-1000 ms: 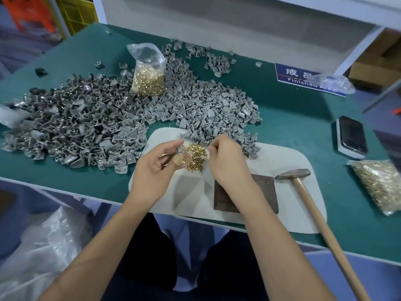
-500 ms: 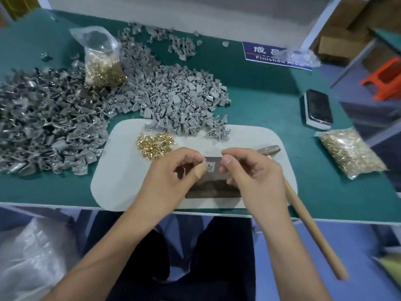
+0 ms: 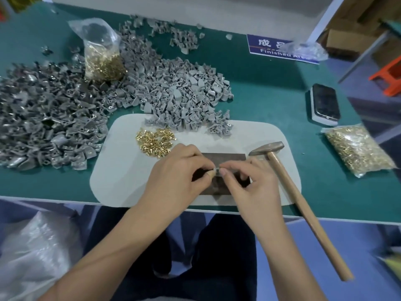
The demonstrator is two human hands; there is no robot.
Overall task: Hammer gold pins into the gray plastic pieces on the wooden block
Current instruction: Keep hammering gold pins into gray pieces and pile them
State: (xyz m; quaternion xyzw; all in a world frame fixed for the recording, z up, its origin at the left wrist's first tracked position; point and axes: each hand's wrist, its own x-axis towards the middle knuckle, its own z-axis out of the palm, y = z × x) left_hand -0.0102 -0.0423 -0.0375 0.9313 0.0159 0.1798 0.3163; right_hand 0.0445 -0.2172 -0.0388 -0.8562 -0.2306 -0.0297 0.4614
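Over the dark wooden block (image 3: 225, 157), my left hand (image 3: 180, 170) and my right hand (image 3: 251, 181) meet fingertip to fingertip and pinch a small gray plastic piece (image 3: 217, 169) between them. Any pin in that piece is too small to make out. A loose heap of gold pins (image 3: 155, 142) lies on the white mat (image 3: 121, 170) just left of the block. The hammer (image 3: 282, 170) lies on the mat to the right, its head beside the block and its wooden handle reaching past the table's front edge.
Large piles of gray plastic pieces (image 3: 169, 90) cover the green table behind and left of the mat. One bag of gold pins (image 3: 102, 57) stands in the pile, another bag of pins (image 3: 358, 148) lies at right. A phone (image 3: 325, 103) and a blue sign (image 3: 269, 47) sit farther back.
Both hands left the gold pin heap and came down over the wooden block, where they now pinch a gray piece. The view has shifted left and closer.
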